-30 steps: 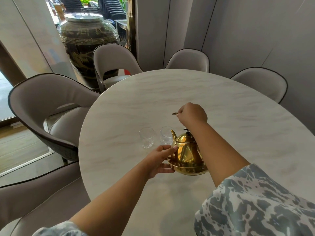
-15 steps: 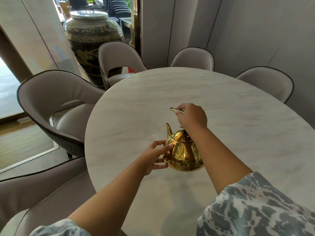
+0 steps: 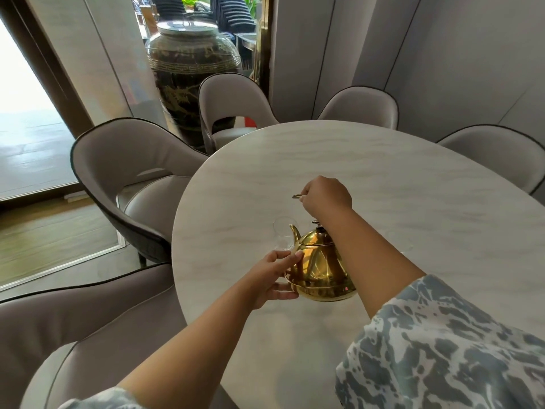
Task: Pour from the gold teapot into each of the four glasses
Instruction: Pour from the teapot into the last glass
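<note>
Right hand (image 3: pixel 327 197) fisted shut on the teapot's handle (image 3: pixel 298 196), thin gold bar poking out left of the knuckles. Teapot (image 3: pixel 320 268) hangs under that fist, over the near-left part of the bench (image 3: pixel 383 172), spout (image 3: pixel 294 233) pointing away and left, lid knob up. Cannot tell if its base touches the bench. Left hand (image 3: pixel 272 277) braces the pot's left side: fingers (image 3: pixel 290 258) spread flat on the body, thumb at the bottom rim, its grip apart, not wrapped round anything. One glass (image 3: pixel 283 234) stands just beyond the spout, blurred. Another faint glass (image 3: pixel 396 240) shows right of the right forearm. Grey chairs (image 3: pixel 129 160) ring the bench; big dark urn (image 3: pixel 191 63) behind.
</note>
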`<state>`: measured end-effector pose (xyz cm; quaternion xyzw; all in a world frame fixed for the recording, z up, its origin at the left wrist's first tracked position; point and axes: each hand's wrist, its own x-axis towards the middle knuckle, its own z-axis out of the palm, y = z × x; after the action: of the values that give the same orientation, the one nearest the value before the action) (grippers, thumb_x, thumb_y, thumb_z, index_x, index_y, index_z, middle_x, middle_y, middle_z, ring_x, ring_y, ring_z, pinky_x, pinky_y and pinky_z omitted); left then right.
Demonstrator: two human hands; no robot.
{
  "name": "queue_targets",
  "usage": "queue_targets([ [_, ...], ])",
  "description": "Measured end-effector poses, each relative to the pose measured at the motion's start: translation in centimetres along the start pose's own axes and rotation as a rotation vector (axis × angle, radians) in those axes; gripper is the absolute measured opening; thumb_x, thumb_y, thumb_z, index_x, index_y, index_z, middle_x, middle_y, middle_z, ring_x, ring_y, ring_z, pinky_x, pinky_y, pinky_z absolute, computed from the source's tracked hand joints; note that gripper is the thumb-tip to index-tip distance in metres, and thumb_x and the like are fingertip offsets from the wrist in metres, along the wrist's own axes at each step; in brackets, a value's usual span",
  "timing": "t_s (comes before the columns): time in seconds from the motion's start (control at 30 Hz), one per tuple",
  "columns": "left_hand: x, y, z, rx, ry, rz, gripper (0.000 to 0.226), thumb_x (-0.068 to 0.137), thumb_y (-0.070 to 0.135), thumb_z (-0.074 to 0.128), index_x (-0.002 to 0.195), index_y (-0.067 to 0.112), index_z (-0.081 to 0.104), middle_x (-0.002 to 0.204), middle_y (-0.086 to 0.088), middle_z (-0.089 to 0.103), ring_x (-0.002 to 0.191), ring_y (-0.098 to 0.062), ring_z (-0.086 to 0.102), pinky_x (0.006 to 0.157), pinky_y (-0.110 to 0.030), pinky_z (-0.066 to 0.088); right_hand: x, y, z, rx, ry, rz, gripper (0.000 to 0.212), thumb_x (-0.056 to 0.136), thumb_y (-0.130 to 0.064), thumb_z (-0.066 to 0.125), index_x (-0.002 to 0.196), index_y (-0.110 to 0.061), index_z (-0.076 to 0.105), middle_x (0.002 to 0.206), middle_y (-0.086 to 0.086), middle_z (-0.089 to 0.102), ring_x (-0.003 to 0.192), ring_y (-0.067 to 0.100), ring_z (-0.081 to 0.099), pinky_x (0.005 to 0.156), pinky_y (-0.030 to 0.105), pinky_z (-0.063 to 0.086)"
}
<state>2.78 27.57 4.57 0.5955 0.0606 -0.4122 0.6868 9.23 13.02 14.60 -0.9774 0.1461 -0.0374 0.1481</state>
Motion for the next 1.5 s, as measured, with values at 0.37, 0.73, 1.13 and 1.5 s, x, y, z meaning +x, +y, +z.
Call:
queue_targets([
  [0.37, 0.2, 0.0, 0.0, -0.012, -0.018, 0.008, 0.055, 0.083, 0.048, 0.069, 0.126, 0.018, 0.051, 0.119, -0.018, 0.056, 0.091, -0.034, 0.070, 0.079, -0.039, 0.062, 1.4, -0.6, -0.1, -0.071, -0.077, 0.015, 0.023, 0.091, -0.023, 0.064, 0.110, -0.013, 0.074, 0.106, 0.009, 0.072, 0.096, 0.030, 0.067, 0.066, 0.028, 0.047],
  [0.73, -0.2, 0.1, 0.3, -0.024, -0.016, 0.022, 0.051, 0.083, 0.049, 0.068, 0.121, 0.018, 0.053, 0.114, -0.017, 0.057, 0.085, -0.031, 0.071, 0.080, -0.040, 0.062, 1.2, -0.9, -1.0, -0.062, -0.103, -0.005, 0.025, 0.091, -0.023, 0.064, 0.111, -0.010, 0.073, 0.104, 0.013, 0.071, 0.093, 0.032, 0.065, 0.067, 0.030, 0.047],
  [1.13, -0.6, 0.4, 0.8, -0.020, -0.007, 0.023, 0.051, 0.083, 0.049, 0.067, 0.122, 0.018, 0.053, 0.116, -0.018, 0.055, 0.087, -0.032, 0.071, 0.076, -0.038, 0.063, 0.9, -1.0, -1.6, -0.093, -0.089, -0.003, 0.018, 0.090, -0.014, 0.061, 0.103, -0.008, 0.073, 0.086, 0.008, 0.063, 0.076, 0.027, 0.058, 0.048, 0.022, 0.034],
  [1.5, -0.7, 0.6, 1.1, -0.033, -0.001, 0.029, 0.058, 0.082, 0.050, 0.068, 0.127, 0.016, 0.051, 0.119, -0.019, 0.054, 0.088, -0.033, 0.071, 0.078, -0.040, 0.062, 0.8, -1.1, -2.1, -0.084, -0.104, -0.004, 0.022, 0.091, -0.019, 0.063, 0.108, -0.009, 0.072, 0.098, 0.010, 0.069, 0.079, 0.028, 0.057, 0.062, 0.029, 0.042],
])
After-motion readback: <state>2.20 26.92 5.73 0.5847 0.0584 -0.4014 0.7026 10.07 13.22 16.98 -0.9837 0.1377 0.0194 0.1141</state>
